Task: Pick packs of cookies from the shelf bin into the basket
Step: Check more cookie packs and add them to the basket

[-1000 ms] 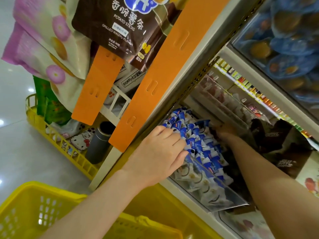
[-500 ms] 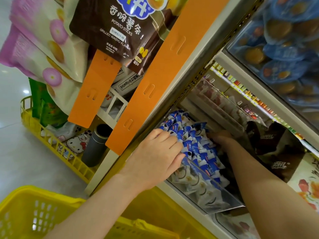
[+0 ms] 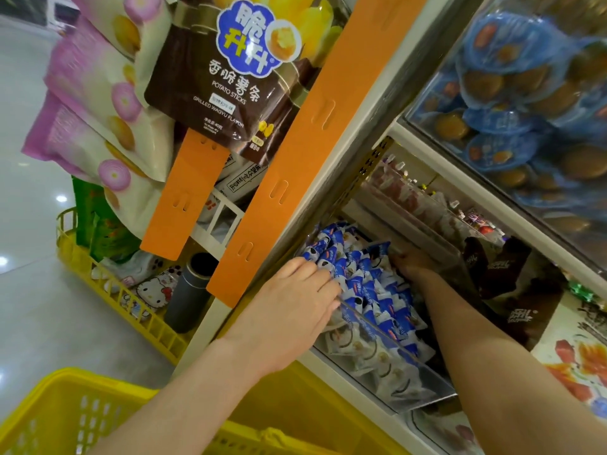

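1. Basket of yellow plastic lies below and to the left of the shelf bin, at the lower edge of your view, and your left forearm crosses above it.
2. Up and to the left of the bin, a brown bag of potato sticks hangs beside a long orange strip.
3. Your left hand is at the bin's left edge. It is released, with fingers lying nearly straight across the tops of the cookie packs, touching them but closing round none.
4. The blue-and-white packs stand in tight rows inside the clear bin.
5. Your right hand reaches into the bin's far right side, against the packs. Its fingers are lost in shadow, so you cannot tell whether it grasps anything.
6. Up and to the right of the bin, blue round packets are stacked behind a clear front.
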The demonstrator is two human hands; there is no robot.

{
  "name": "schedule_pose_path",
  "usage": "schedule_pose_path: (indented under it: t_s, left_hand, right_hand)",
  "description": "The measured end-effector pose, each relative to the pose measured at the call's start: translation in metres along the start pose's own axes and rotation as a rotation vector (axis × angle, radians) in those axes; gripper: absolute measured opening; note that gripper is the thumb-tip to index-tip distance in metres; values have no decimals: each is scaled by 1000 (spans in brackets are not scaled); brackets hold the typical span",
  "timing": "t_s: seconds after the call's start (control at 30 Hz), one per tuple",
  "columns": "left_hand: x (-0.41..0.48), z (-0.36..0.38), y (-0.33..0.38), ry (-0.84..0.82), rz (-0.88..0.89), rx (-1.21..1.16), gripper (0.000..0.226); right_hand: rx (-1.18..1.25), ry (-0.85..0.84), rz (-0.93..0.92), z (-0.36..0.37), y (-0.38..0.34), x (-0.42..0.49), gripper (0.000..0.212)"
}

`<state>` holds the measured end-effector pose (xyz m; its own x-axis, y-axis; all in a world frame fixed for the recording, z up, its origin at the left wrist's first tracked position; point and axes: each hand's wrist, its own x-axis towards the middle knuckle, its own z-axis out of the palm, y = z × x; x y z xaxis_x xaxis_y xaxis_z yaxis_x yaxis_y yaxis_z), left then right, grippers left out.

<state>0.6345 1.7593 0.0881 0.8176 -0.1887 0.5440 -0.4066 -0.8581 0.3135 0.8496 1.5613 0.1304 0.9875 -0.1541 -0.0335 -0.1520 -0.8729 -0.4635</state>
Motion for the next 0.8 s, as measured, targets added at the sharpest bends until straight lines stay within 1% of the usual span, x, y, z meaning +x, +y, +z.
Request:
schedule_pose_path:
  t_s: [0.13, 0.23, 0.33, 0.4, 0.5, 0.57, 0.63, 0.7, 0.77, 0.8]
  left_hand:
    - [1, 6, -2, 41, 25, -21, 27]
    - [2, 4, -2, 47, 30, 11, 24]
    - [0, 1, -3, -45, -2, 17, 34]
    - [-2, -2, 0, -48, -29, 3, 34]
    - [-6, -13, 10, -50, -132, -149, 37]
    - [-11, -23, 20, -24, -263, -332, 41]
    - [-14, -33, 32, 5, -380, -511, 44]
    - [-17, -43, 41, -4, -504, -754, 45]
    - [-21, -53, 47, -37, -614, -971, 41]
    - [-24, -57, 48, -45, -644, -1021, 38]
  right_hand:
    - [57, 143, 9, 3, 1, 2, 23]
    - [72, 301, -1, -4, -7, -10, 28]
    - [152, 384, -115, -15, -20, -33, 25]
    - [161, 410, -224, -22, -27, -57, 27]
    - [240, 374, -366, -28, -32, -102, 24]
    - [322, 306, -434, -30, -34, -134, 18]
    - [396, 194, -490, -28, -33, -168, 15]
    - [434, 92, -561, -26, -31, -199, 11]
    - [455, 25, -625, -23, -28, -224, 6]
    - [473, 23, -645, -22, -27, -233, 6]
